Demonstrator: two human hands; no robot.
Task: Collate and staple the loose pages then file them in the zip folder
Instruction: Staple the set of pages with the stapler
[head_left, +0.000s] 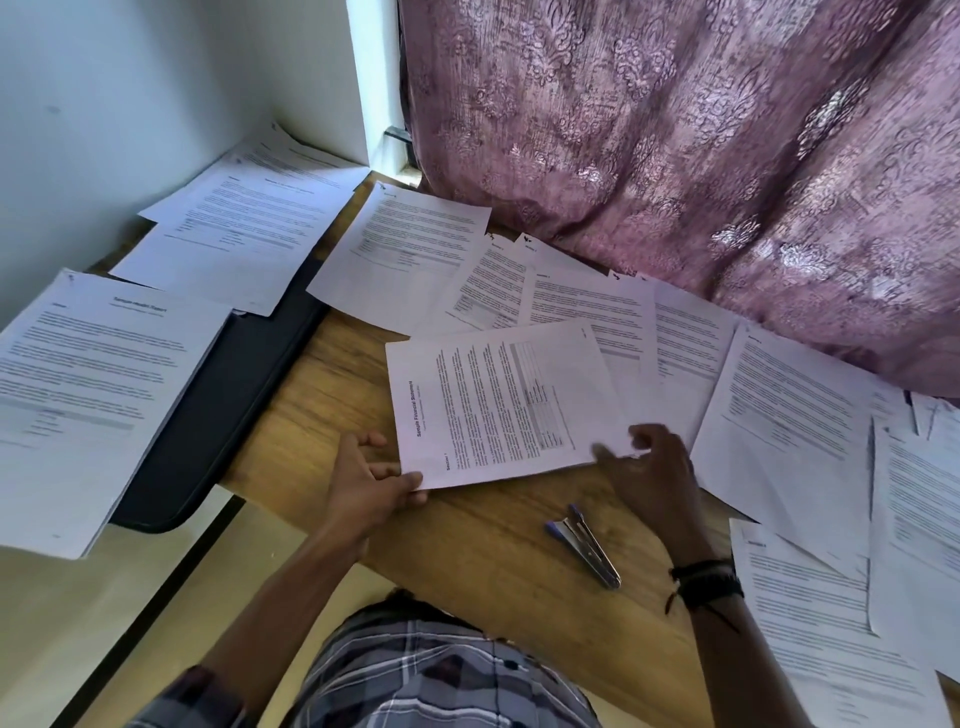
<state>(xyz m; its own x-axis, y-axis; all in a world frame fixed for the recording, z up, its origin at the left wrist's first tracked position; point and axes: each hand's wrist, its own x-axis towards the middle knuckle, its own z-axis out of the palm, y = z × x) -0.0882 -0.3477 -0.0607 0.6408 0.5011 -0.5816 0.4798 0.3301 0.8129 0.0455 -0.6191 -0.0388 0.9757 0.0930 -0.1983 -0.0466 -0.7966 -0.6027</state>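
the page set (498, 405) lies sideways mid-desk, left hand (363, 483) pinching its near corner, right hand (649, 467) gripping the opposite edge. sheets could slip askew before stapling. the stapler (587, 545) waits nearby; other pages (779, 415) crowd around, covering the dark folder (223, 400).

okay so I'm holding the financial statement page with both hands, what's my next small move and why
Probably lay that Sample Financial Statement page over its matching loose pages and square the edges. Left hand and right hand pinch one sheet; the stapler lies untouched.
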